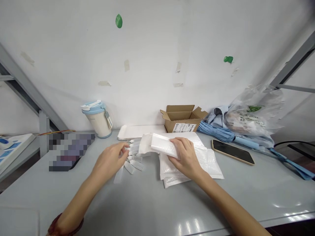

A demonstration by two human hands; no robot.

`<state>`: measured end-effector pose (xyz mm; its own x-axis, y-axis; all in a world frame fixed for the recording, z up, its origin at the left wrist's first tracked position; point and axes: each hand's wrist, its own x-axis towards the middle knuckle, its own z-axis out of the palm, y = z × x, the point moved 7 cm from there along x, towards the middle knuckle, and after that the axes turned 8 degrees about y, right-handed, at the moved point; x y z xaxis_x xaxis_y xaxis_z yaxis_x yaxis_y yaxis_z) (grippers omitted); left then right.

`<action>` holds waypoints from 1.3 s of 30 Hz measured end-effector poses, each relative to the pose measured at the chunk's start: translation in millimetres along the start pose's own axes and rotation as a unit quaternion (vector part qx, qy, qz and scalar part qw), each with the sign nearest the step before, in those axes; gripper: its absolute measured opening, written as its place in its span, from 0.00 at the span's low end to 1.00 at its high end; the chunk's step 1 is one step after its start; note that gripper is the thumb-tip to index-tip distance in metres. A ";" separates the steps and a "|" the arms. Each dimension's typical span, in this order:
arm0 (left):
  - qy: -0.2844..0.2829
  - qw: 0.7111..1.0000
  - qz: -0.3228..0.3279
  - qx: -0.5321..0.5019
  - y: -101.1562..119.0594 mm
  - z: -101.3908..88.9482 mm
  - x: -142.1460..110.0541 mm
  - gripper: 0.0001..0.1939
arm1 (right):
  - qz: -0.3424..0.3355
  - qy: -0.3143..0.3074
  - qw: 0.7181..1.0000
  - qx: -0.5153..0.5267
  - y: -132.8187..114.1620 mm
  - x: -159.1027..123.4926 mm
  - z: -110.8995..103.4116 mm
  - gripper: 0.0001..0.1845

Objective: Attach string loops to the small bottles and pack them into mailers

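Note:
My right hand (183, 152) grips a white bubble mailer (163, 145), held slightly tilted with its flap (145, 143) folded out to the left. Under it lies a stack of more white bubble mailers (209, 164). My left hand (112, 157) is at the near left edge of a spread of several small clear plastic tubes (134, 164). Its thumb and fingertips are drawn together in a pinch; what is between them, if anything, I cannot make out. A clear strip (118, 175) shows on the table below this hand.
A white and blue lidded cup (97, 121) stands by the wall. Behind the mailers are a flat white stack (140, 131) and an open cardboard box (180, 123). A phone (232, 152), a folded blue umbrella (216, 131) and a plastic bag (253, 114) lie to the right.

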<state>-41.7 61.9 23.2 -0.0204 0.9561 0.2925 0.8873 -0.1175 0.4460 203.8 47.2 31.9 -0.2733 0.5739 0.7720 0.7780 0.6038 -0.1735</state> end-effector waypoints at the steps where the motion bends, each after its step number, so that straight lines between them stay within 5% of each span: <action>1: -0.060 0.997 -0.023 0.031 -8.7 5.6 -0.8 0.17 | 0.004 0.003 1.000 -0.001 1.7 0.2 -0.5 0.23; 5: -0.178 0.981 -0.059 0.053 -20.1 17.3 -9.7 0.19 | 0.014 0.007 1.000 -0.003 5.4 0.2 -1.3 0.22; 20: -0.207 0.969 -0.079 0.111 -18.1 23.6 -17.4 0.11 | 0.002 -0.002 1.000 -0.009 3.3 -0.7 -2.5 0.23; 28: -0.094 0.987 -0.123 0.050 -25.1 5.4 -4.4 0.21 | 0.006 -0.003 1.000 -0.007 3.6 -0.7 -1.5 0.23; 33: -0.057 0.983 -0.155 -0.085 -16.0 -2.8 -2.1 0.25 | 0.009 -0.011 1.000 -0.002 4.0 -1.4 -0.4 0.23; 36: 0.000 0.960 -0.146 -0.238 -3.0 -9.1 -1.8 0.26 | 0.011 -0.011 1.000 -0.002 4.1 -1.1 -0.6 0.23; 39: 0.098 0.905 -0.121 -0.396 7.0 -20.9 -3.9 0.28 | 0.010 -0.012 1.000 -0.003 3.5 -0.5 -1.0 0.23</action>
<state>-45.0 51.7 42.8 -0.3204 0.9227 0.2142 0.2390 -0.1400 0.9609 207.1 48.5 31.5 -0.2705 0.5996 0.7532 0.7868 0.5885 -0.1859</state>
